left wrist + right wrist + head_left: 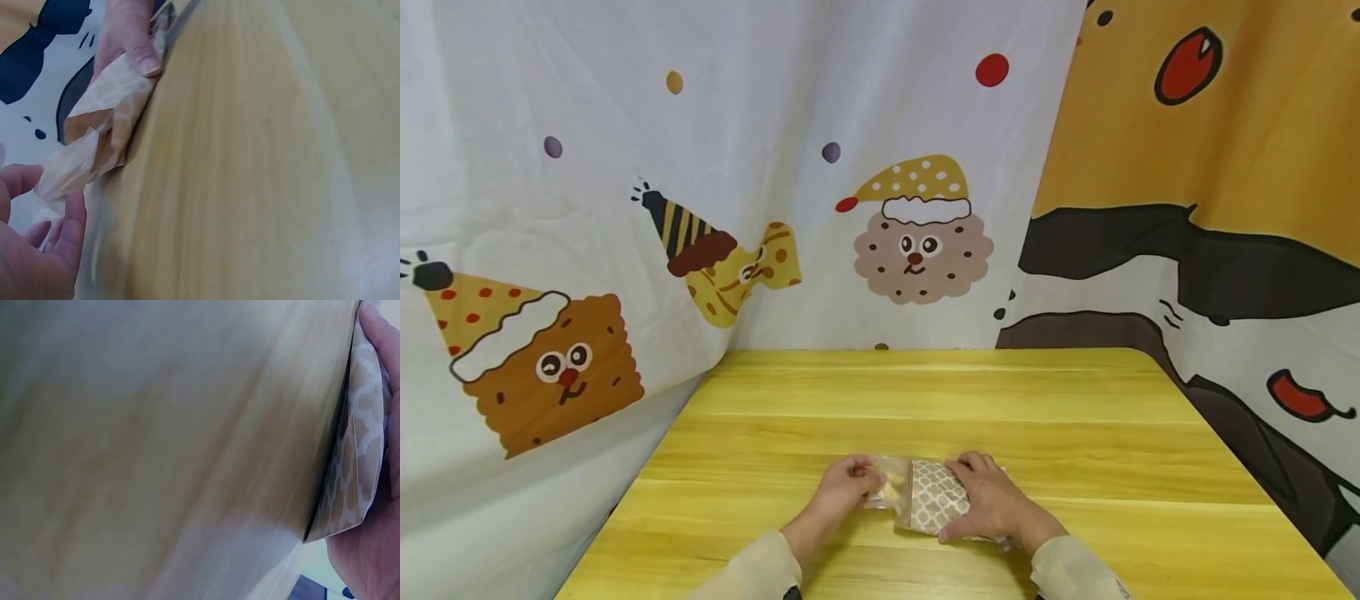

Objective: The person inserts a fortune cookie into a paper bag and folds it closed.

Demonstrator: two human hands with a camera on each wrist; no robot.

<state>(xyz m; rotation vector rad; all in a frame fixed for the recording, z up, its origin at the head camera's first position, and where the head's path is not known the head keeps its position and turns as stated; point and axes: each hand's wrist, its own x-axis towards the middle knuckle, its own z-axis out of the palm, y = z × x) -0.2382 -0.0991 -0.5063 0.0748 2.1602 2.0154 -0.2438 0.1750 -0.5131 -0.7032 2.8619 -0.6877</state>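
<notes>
Light sleeves [760,571] are coming in from the bottom edge, nearest the head camera. The right hand [996,504] is holding a tan-and-white patterned pouch [934,498], thumb along the near edge and fingers spreading across the top to the far side. The left hand [841,490] is pinching a clear plastic packet [891,482] between thumb and fingers, gap narrow; pale yellow contents are showing through. The packet is sitting at the pouch's left, open end, its right end meeting the mouth. Pouch is lying on the wood-grain table [940,400], near side, roughly centered. Behind the table, a cartoon-print cloth [775,100] is hanging, showing hatted biscuit faces and colored dots.
</notes>
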